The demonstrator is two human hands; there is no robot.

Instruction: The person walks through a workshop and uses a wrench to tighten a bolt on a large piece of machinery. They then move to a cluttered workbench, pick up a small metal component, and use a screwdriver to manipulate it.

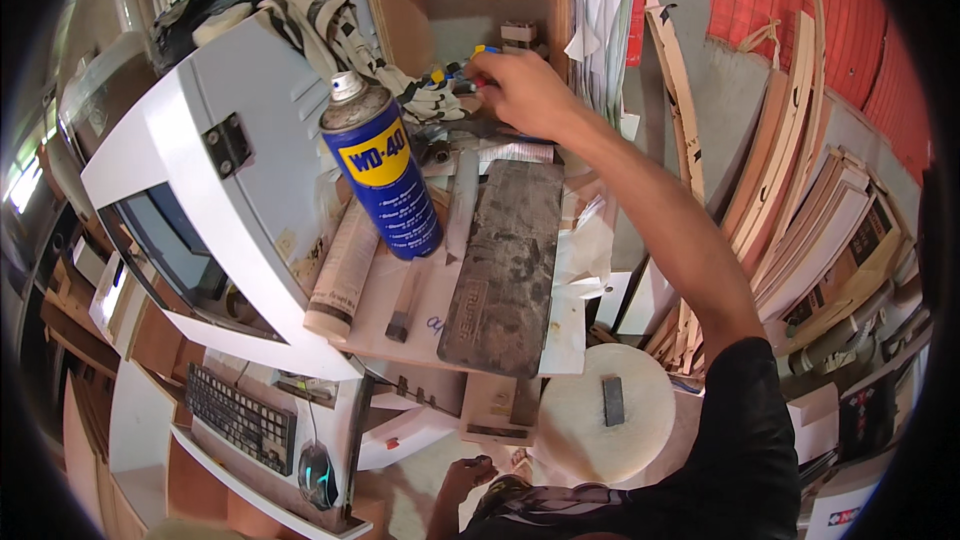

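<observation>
"What could be upset?"
"The cloth [325, 25] could be snagged, the can [385, 175] toppled, by a low, hurried reach."
"And the grip?"
"At the left hand [462, 482], it cannot be told. The red item [479, 83] is seen near the cloth's end, at the right hand [527, 92], whose grip cannot be told either; if loosely pinched, it could be dropped."

Worn on the head, the one fisheye view looks steeply down and forward from above the person's torso [640, 507], near the surface [437, 292], bending straight edges toward its rim.
</observation>
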